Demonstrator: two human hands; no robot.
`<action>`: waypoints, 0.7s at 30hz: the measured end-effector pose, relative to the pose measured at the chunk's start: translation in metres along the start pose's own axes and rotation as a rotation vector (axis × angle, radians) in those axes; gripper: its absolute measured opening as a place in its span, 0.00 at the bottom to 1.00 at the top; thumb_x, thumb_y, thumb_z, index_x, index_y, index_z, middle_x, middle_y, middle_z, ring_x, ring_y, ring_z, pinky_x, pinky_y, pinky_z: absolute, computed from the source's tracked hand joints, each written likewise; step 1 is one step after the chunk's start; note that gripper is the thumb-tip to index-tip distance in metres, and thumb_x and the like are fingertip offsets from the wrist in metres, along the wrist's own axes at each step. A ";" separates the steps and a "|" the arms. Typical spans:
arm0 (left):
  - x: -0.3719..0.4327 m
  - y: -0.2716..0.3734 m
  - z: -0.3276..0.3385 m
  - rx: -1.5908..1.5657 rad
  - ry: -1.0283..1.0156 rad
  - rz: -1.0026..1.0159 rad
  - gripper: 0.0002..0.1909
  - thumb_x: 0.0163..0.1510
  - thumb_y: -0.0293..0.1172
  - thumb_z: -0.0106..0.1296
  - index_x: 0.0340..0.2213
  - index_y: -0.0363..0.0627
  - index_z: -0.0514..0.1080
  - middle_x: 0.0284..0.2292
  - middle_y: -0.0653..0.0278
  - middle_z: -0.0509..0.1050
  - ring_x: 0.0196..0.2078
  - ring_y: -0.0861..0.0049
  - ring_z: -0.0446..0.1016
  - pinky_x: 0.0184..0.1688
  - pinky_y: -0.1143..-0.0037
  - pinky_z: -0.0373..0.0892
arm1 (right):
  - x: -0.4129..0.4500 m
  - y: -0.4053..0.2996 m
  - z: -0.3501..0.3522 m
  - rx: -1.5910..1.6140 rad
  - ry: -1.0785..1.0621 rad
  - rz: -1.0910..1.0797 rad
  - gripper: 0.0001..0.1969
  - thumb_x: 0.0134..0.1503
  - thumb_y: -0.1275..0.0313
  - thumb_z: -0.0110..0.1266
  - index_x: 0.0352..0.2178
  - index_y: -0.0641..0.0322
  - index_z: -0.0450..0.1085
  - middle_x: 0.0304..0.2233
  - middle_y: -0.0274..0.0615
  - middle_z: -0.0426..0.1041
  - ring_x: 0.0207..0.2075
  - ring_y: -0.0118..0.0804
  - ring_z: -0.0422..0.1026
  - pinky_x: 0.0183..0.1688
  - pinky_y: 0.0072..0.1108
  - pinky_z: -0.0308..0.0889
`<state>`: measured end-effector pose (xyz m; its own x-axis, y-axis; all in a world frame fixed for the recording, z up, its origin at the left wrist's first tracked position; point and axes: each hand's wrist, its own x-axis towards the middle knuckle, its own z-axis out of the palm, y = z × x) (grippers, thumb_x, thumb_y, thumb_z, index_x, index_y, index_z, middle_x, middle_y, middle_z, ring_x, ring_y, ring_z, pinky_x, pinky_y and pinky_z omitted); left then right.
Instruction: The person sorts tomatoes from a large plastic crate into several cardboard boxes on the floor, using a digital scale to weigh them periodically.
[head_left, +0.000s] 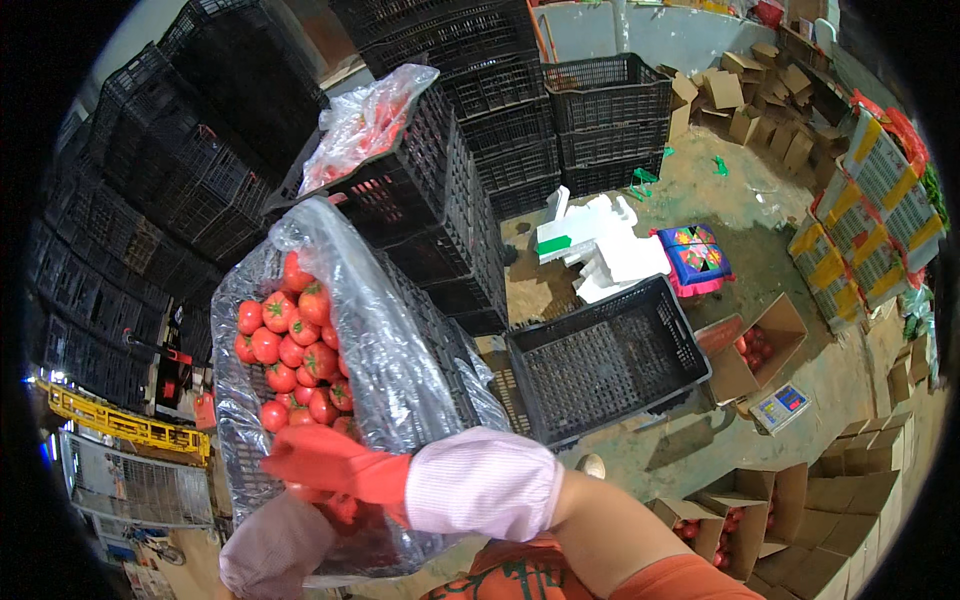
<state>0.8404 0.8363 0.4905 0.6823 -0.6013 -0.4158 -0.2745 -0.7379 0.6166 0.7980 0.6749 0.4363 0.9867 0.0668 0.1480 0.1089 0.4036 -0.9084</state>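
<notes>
My right hand (319, 457), in a red glove with a pale pink sleeve cover, reaches over the near part of a black crate lined with clear plastic film (390, 352). Red tomatoes (292, 352) are heaped inside, just beyond the glove. My left hand (341, 510), seen only in part, is lower, under the right arm, with a pink sleeve cover below it. Red tomatoes are beside the gloves, but whether either hand grips one is hidden and blurred. An empty black plastic crate (600, 367) stands to the right.
Stacked black crates (450, 217) rise ahead and left, the top one holding film. White foam pieces (607, 247) and a colourful cushion (694, 255) lie beyond the empty crate. On the right are a cardboard box of tomatoes (780, 337), a digital scale (780, 407) and more open boxes (750, 487).
</notes>
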 end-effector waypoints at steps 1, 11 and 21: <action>0.000 0.003 0.004 -0.004 0.003 -0.010 0.26 0.46 0.40 0.56 0.46 0.44 0.65 0.32 0.56 0.74 0.29 0.66 0.73 0.30 0.69 0.70 | 0.000 -0.008 0.002 0.015 -0.010 0.006 0.17 0.51 0.58 0.53 0.29 0.64 0.69 0.30 0.46 0.72 0.36 0.37 0.72 0.38 0.26 0.65; 0.018 0.036 0.047 -0.007 -0.061 -0.095 0.25 0.46 0.40 0.56 0.46 0.45 0.66 0.31 0.58 0.75 0.26 0.66 0.73 0.29 0.69 0.71 | -0.008 -0.005 -0.001 -0.566 -0.049 -0.091 0.21 0.49 0.53 0.48 0.31 0.62 0.71 0.36 0.51 0.72 0.41 0.48 0.71 0.44 0.31 0.65; 0.023 0.044 0.058 -0.010 -0.123 -0.093 0.25 0.46 0.40 0.56 0.46 0.46 0.66 0.30 0.60 0.75 0.24 0.67 0.73 0.27 0.68 0.71 | 0.000 -0.006 0.004 -0.518 -0.078 -0.151 0.24 0.49 0.53 0.47 0.32 0.66 0.71 0.34 0.53 0.73 0.38 0.49 0.73 0.43 0.33 0.66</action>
<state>0.8049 0.7727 0.4696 0.6162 -0.5639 -0.5499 -0.2066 -0.7894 0.5780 0.7967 0.6760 0.4436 0.9458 0.1182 0.3023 0.3132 -0.0869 -0.9457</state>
